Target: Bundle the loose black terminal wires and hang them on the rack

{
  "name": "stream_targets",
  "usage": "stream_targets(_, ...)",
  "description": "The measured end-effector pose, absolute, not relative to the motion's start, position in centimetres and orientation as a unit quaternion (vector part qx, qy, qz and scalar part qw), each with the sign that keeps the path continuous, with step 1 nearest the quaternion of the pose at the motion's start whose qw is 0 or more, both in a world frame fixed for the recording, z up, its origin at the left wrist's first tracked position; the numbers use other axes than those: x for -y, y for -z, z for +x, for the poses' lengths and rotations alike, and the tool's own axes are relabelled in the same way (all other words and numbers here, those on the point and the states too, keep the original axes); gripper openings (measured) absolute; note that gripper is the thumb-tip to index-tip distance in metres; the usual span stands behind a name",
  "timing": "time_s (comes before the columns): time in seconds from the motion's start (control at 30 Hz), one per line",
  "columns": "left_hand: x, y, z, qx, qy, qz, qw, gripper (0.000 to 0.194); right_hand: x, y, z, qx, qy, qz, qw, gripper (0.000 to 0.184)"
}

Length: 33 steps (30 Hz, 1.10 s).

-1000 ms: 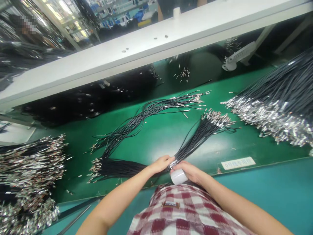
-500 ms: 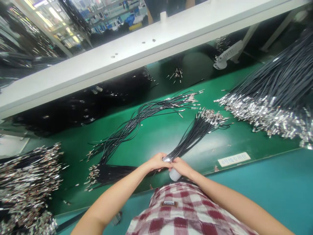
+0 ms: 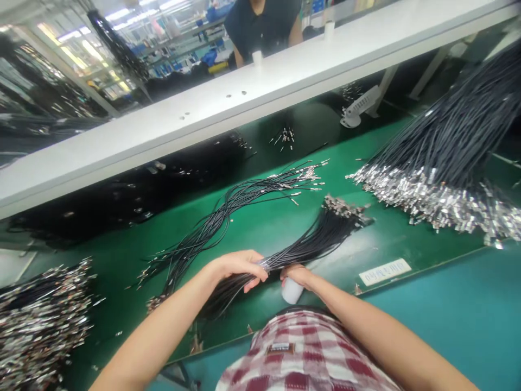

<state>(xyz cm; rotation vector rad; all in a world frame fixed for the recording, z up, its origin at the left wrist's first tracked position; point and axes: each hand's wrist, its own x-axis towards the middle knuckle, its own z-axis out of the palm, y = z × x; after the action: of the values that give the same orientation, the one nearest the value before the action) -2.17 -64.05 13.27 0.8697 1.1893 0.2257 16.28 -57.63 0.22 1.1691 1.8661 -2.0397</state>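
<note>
My left hand [image 3: 236, 266] is closed around the middle of a bundle of thin black wires [image 3: 313, 239] with metal terminals at its far end. The bundle lies across the green mat [image 3: 264, 222], running up and right from my hands. My right hand [image 3: 295, 274] grips the same bundle just right of the left hand and also holds a small white roll [image 3: 292, 292] beneath it. A band of shiny tape shows on the bundle between my hands.
A loose fan of black wires [image 3: 228, 206] lies on the mat beyond my hands. Big heaps of wires with silver terminals sit at the right [image 3: 439, 190] and at the lower left [image 3: 40, 320]. A white shelf [image 3: 203, 114] runs overhead; a person in a dark shirt [image 3: 260, 24] stands behind it.
My hands have drawn apart a little along the bundle. The bundle has lowered and now lies flatter on the mat. The view has shifted slightly.
</note>
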Motion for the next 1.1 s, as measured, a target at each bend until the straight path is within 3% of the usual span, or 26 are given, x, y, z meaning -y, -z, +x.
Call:
stream_targets(0.1, 64.1, -13.0, -0.4, -0.723, -0.065, 0.492, 0.48, 0.014, 58.1, -1.4, 18.3, -0.565, 0.719, 0.392, 0.097, 0.014)
stream_targets(0.17, 64.1, -11.6, 1.1, -0.8, -0.006, 0.525, 0.291, 0.027, 58.5, -1.9, 19.4, -0.545, 0.736, 0.393, 0.084, 0.014)
stream_targets(0.23, 63.9, -9.8, 2.3, -0.805, 0.048, 0.552, 0.214, 0.031, 58.6, -1.9, 20.1, -0.467, 0.784, 0.406, 0.056, 0.013)
stream_targets(0.4, 62.5, -6.8, 2.4, -0.769, 0.11, 0.586, 0.233, 0.035, 57.2, -3.3, 20.0, -0.304, 0.884, 0.354, 0.025, 0.018)
stream_targets(0.53, 63.3, -8.8, 2.3, -0.754, 0.142, 0.561, 0.311, 0.064, 54.6, -7.3, 18.9, -0.164, 0.895, 0.408, -0.07, 0.021)
stream_targets(0.63, 64.9, -12.2, 2.9, -0.747, -0.018, 0.632, 0.208, 0.08, 53.3, -9.7, 17.3, -0.104, 0.88, 0.444, -0.137, 0.015)
stream_targets(0.7, 65.8, -14.4, 3.2, -0.68, -0.103, 0.718, 0.11, 0.077, 53.4, -10.7, 15.8, -0.102, 0.879, 0.442, -0.145, 0.011)
stream_targets(0.77, 66.3, -16.1, 3.1, -0.618, -0.107, 0.776, 0.065, 0.066, 54.2, -11.4, 14.2, -0.114, 0.884, 0.43, -0.14, 0.013)
stream_targets(0.87, 66.9, -18.1, 1.7, -0.618, -0.119, 0.773, 0.076, 0.051, 55.4, -12.7, 12.5, -0.194, 0.903, 0.36, -0.13, 0.016)
stream_targets(0.97, 67.6, -19.4, -0.3, -0.674, -0.284, 0.669, 0.13, 0.06, 55.2, -14.3, 12.0, -0.418, 0.863, 0.261, -0.117, 0.019)
stream_targets(1.03, 67.7, -19.9, -1.4, -0.696, -0.454, 0.521, 0.197, 0.062, 54.5, -15.4, 11.7, -0.607, 0.745, 0.185, -0.206, 0.019)
stream_targets(1.1, 67.4, -20.5, -2.3, -0.668, -0.58, 0.346, 0.313, 0.051, 53.6, -16.7, 10.8, -0.752, 0.562, 0.06, -0.339, 0.018)
